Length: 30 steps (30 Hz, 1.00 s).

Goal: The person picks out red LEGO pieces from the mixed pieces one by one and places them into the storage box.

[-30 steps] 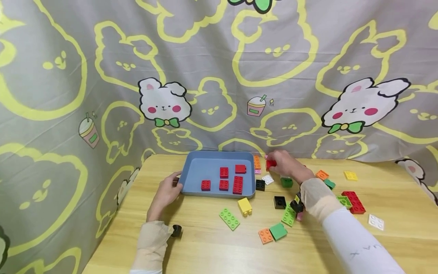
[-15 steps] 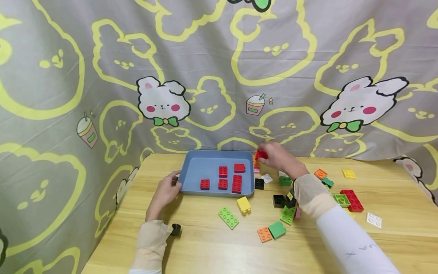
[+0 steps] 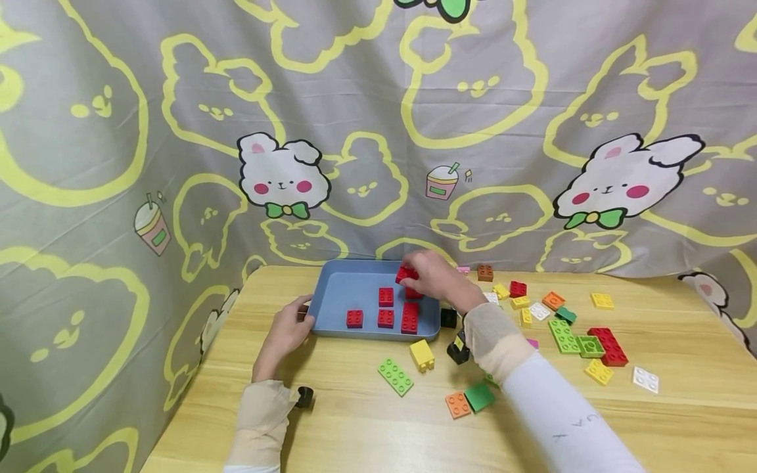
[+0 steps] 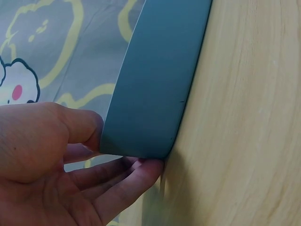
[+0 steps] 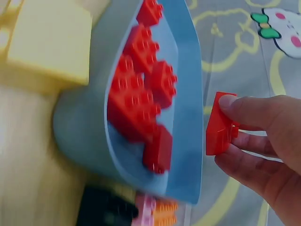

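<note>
A shallow blue-grey tray (image 3: 349,286) stands at the back of the table, with several red toy bricks (image 3: 386,318) in it, studs mostly up. My left hand (image 3: 288,330) grips the tray's left end; the left wrist view shows the thumb at the rim and fingertips at the lower edge. Over the tray's back right part, my right hand (image 3: 436,277) pinches a red brick (image 5: 220,125) between thumb and fingers. In the right wrist view this brick is tilted on its side, and it overlaps the curtain beyond the tray wall.
Loose bricks in several colours lie right of the tray, among them a large red one (image 3: 609,347) and a black one (image 3: 449,318). A yellow brick (image 3: 422,355) and a lime brick (image 3: 395,376) lie in front. A patterned curtain (image 3: 367,177) hangs behind.
My right hand has lifted the red brick from the table right of the tray and carried it left, over the tray. My left hand has stayed at the tray's end.
</note>
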{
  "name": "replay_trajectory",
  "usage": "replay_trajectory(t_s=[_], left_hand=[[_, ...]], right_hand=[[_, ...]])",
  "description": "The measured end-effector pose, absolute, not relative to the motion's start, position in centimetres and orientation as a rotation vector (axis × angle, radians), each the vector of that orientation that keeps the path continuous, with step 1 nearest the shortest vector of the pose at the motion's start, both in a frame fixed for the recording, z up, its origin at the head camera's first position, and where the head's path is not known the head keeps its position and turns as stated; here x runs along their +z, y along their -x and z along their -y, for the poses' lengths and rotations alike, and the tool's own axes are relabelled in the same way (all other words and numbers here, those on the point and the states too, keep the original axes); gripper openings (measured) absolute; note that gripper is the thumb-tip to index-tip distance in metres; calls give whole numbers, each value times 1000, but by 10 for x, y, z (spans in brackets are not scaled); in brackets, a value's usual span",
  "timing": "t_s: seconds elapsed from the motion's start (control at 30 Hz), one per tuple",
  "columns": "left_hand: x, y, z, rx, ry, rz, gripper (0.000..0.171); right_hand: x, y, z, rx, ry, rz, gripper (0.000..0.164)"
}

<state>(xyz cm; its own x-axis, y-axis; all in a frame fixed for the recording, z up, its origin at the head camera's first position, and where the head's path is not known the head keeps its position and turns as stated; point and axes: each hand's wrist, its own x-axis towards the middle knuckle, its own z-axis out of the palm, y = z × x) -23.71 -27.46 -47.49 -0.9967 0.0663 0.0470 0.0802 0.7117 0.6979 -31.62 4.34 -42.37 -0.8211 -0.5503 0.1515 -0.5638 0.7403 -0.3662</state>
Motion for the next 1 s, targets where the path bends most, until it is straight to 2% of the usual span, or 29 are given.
replay_trajectory(t_s=[0.47,1.0], left_hand=[[-476,238,275,-1187,112,2888,49],[-474,237,274,-1212,76,2880,50]], right_hand=[[-432,310,14,578,-1052,2941,36],[-444,316,53,595,-1098,2949,33]])
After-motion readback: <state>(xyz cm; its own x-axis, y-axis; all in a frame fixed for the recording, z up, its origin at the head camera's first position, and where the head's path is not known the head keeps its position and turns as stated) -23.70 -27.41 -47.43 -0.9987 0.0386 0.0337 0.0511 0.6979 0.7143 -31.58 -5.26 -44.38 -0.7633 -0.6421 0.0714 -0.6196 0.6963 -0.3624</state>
